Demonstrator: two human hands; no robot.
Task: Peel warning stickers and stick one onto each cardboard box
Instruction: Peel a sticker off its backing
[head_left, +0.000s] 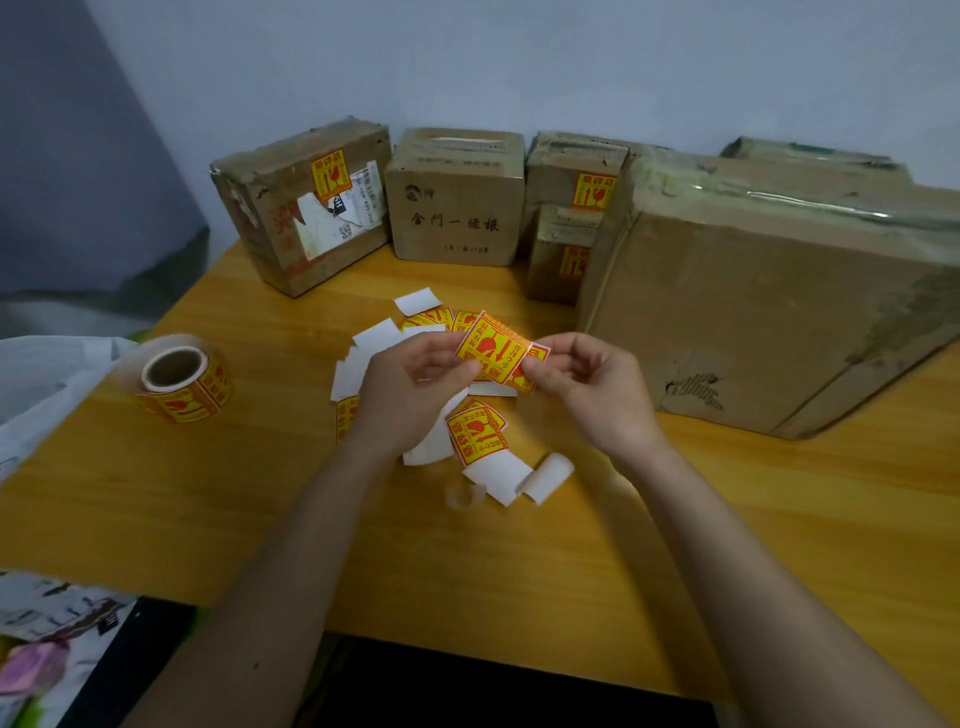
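While both hands hover over the middle of the yellow wooden table (649, 545), they share one yellow-and-red warning sticker (491, 347): the left hand (410, 392) pinches its near-left edge and the right hand (582, 387) pinches its right corner, fingers curled, with the sticker held tilted just above the tabletop. Beneath and around the hands lies a scatter of white backing papers (498, 480), some curled, mixed with several loose stickers (475, 434) lying face up. To the left stands a sticker roll (179, 382) on its side. Along the wall sit cardboard boxes: the left box (301, 208) carries a sticker on its front, the middle box (454, 200) with printed characters shows none, two small stacked boxes (569, 228) each show a sticker, and a large box (769, 306) leans at the right, its facing side bare
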